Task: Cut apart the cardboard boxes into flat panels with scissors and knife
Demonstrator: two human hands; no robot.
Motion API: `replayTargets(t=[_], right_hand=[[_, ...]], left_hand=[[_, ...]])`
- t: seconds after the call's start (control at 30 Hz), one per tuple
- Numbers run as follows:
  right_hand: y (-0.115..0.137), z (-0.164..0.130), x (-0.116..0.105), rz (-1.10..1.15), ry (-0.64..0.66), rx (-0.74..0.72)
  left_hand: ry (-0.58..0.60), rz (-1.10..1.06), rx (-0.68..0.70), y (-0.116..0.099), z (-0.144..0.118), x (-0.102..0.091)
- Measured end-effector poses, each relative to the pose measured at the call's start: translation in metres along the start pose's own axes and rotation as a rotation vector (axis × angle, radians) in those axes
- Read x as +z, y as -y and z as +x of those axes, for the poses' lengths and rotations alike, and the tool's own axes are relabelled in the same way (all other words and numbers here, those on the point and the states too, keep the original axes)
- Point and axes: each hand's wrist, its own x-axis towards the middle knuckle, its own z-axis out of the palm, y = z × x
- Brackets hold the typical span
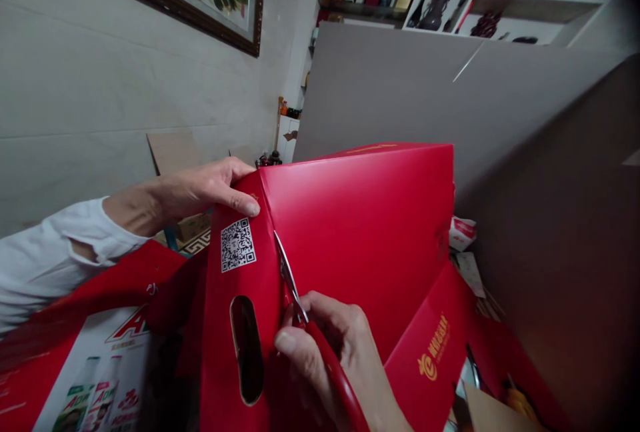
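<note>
The left hand [200,189] is pinching the red box [350,232] at its top corner; the right hand [335,352] is gripping red-handled scissors [300,305] (blades along the box's edge).

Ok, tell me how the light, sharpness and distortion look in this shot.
Head view: soft, even indoor light, with dark vignetting in the right corners; the red box and scissors are sharp, while the right hand and left hand look slightly soft; the wide lens bends the shelves and picture frame.
</note>
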Motion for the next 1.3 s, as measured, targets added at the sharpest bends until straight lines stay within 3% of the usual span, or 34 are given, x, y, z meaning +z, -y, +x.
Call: replayTargets(t=[0.3, 0.63, 0.9, 1.03, 1.3], right_hand=[[-0.022, 0.003, 0.002, -0.267, -0.067, -0.203], [-0.010, -0.008, -0.006, 0.050, 0.110, -0.021], [0.014, -0.011, -0.005, 0.110, 0.128, 0.068], [0.019, -0.007, -0.003, 0.142, 0.151, 0.032], [0.008, 0.004, 0.003, 0.159, 0.056, -0.026]], left_hand=[[0.120, -0.017, -0.060, 0.005, -0.005, 0.001], [0.015, 0.031, -0.124, 0.002, -0.012, 0.001], [0.009, 0.048, -0.130, -0.004, -0.013, 0.008], [0.014, 0.040, -0.116, -0.006, -0.012, 0.010], [-0.016, 0.028, -0.139, -0.008, -0.011, 0.019]])
